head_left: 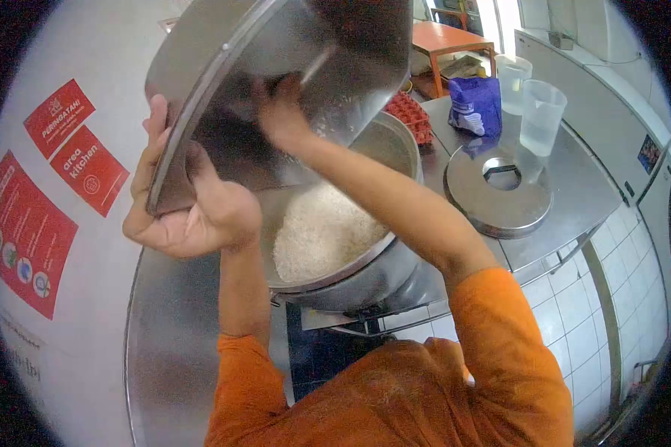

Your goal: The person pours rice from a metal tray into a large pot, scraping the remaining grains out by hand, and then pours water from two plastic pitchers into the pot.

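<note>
- Head view: your left hand [190, 216] is clenched on the rim of the steel basin [276, 67]. The thumb lies over the outside and the fingers curl under the edge, so this hand holds the basin up and steeply tilted.
- Your right hand [279, 112] reaches inside the basin and lies against its inner wall. It is blurred, so I cannot tell whether it lies flat or is closed on something.
- The basin hangs in the air above the big pot [395, 141], with its mouth turned down toward it.
- The pot stands at the front edge of the steel counter [164, 335], about midway along, with a heap of white rice [320, 231] lying in it.
- Judging by its look, the basin is stiff, smooth, wide and awkward for one hand. The rolled rim is the surest hold, since the polished wall gives your palm little purchase.
- The rice is loose and would pour and scatter easily.
- Toward the counter's right edge lies a round steel lid [499, 197] with a hole in its middle.
- Toward the back right corner stand two clear plastic jugs [542, 115] and a blue bag [476, 104], with a red egg tray [411, 115] just behind the pot.
- Red notices [60, 115] hang on the wall at your left.
</note>
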A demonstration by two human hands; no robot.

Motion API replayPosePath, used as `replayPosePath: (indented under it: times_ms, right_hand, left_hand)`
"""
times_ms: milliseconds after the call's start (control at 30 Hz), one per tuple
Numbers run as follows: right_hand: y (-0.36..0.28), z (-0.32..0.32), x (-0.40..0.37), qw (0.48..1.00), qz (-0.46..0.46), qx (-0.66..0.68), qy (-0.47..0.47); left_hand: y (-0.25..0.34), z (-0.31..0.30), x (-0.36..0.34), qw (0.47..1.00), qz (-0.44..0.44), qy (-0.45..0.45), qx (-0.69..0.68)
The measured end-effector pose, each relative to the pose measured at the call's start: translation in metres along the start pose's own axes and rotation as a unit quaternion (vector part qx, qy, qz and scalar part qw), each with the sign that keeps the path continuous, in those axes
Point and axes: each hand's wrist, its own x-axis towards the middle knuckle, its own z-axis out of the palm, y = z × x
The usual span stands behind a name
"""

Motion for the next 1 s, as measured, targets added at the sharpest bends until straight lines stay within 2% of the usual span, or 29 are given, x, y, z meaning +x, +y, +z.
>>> replayPosePath:
  times_ms: [33, 67, 133, 167, 233, 267, 300, 333, 367, 400, 433, 467, 500, 533, 633, 667, 700, 733, 767, 800, 833, 867, 900, 933, 1000]
  right_hand:
    - [-0.022, -0.006, -0.007, 0.998, -0.007, 0.062, -0.029]
    - [-0.038, -0.015, -0.014, 0.998, -0.008, 0.062, -0.031]
    - [-0.062, -0.037, -0.020, 0.943, 0.109, 0.186, -0.256]
    - [-0.065, -0.044, -0.016, 0.941, 0.106, 0.186, -0.262]
    - [-0.065, -0.050, 0.000, 0.962, 0.100, 0.164, -0.192]
    - [-0.054, -0.037, 0.004, 0.988, 0.009, 0.137, -0.074]
    - [-0.038, -0.013, 0.015, 0.988, 0.007, 0.135, -0.074]
    - [-0.020, 0.021, 0.029, 0.994, -0.037, -0.082, 0.064]
    - [-0.007, 0.051, 0.037, 0.932, -0.078, -0.294, 0.197]
    - [-0.002, 0.070, 0.039, 0.928, -0.085, -0.305, 0.195]
    - [-0.013, 0.058, 0.030, 0.927, -0.087, -0.307, 0.198]
    - [-0.039, 0.031, 0.007, 0.995, -0.081, -0.055, 0.018]
    - [-0.062, 0.007, -0.006, 0.963, -0.067, 0.201, -0.167]
    - [-0.074, -0.005, -0.006, 0.959, 0.035, 0.179, -0.215]
    - [-0.093, -0.045, 0.013, 0.961, 0.084, 0.138, -0.225]
    - [-0.078, -0.032, 0.021, 0.978, 0.033, 0.171, -0.113]
    - [-0.060, -0.009, 0.028, 0.979, 0.035, 0.169, -0.112]
    - [-0.040, 0.026, 0.035, 0.992, -0.078, -0.090, -0.049]
    - [-0.026, 0.060, 0.037, 0.921, -0.184, -0.343, 0.018]
    - [-0.024, 0.096, 0.029, 0.956, -0.090, -0.245, 0.136]
    - [-0.033, 0.078, 0.019, 0.954, -0.089, -0.249, 0.139]
    - [-0.055, 0.044, 0.008, 0.995, -0.063, -0.052, -0.060]
    - [-0.068, 0.022, 0.003, 0.954, -0.033, 0.149, -0.256]
    - [-0.070, 0.020, 0.002, 0.946, 0.049, 0.198, -0.250]
    - [-0.056, 0.013, 0.015, 0.941, 0.126, 0.131, -0.287]
  left_hand:
    - [-0.003, -0.002, 0.000, 1.000, 0.019, 0.003, 0.006]
    - [-0.005, -0.006, 0.001, 0.999, 0.037, 0.008, 0.015]
    - [-0.010, -0.013, 0.009, 0.999, 0.041, 0.016, 0.020]
    - [-0.012, -0.018, 0.014, 0.999, 0.044, 0.020, 0.022]
    - [-0.015, -0.024, 0.017, 0.998, 0.037, 0.041, 0.024]
    - [-0.015, -0.025, 0.018, 0.998, 0.029, 0.060, 0.018]
    - [-0.014, -0.025, 0.019, 0.997, 0.030, 0.063, 0.017]
    - [-0.012, -0.025, 0.020, 0.998, 0.026, 0.056, 0.006]
    - [-0.011, -0.025, 0.020, 0.999, 0.023, 0.049, -0.006]
    - [-0.013, -0.027, 0.020, 0.998, 0.023, 0.050, -0.008]
    - [-0.016, -0.028, 0.021, 0.998, 0.059, 0.028, 0.004]
    - [-0.020, -0.029, 0.022, 0.995, 0.096, 0.008, 0.017]
    - [-0.024, -0.030, 0.024, 0.995, 0.096, 0.013, 0.015]
    - [-0.029, -0.033, 0.026, 0.996, 0.084, 0.021, 0.022]
    - [-0.039, -0.037, 0.027, 0.996, 0.065, 0.046, 0.033]
    - [-0.041, -0.037, 0.026, 0.996, 0.057, 0.058, 0.031]
    - [-0.043, -0.038, 0.026, 0.996, 0.054, 0.058, 0.030]
    - [-0.044, -0.039, 0.025, 0.997, 0.051, 0.050, 0.004]
    - [-0.046, -0.038, 0.025, 0.998, 0.049, 0.043, -0.024]
    - [-0.049, -0.039, 0.025, 0.997, 0.047, 0.043, -0.032]
    - [-0.052, -0.042, 0.027, 0.997, 0.066, 0.025, -0.018]
    - [-0.055, -0.043, 0.028, 0.996, 0.085, 0.007, -0.002]
    - [-0.058, -0.043, 0.029, 0.996, 0.086, 0.010, -0.002]
    - [-0.061, -0.044, 0.032, 0.995, 0.097, 0.017, -0.008]
    - [-0.070, -0.053, 0.036, 0.994, 0.109, 0.026, 0.003]
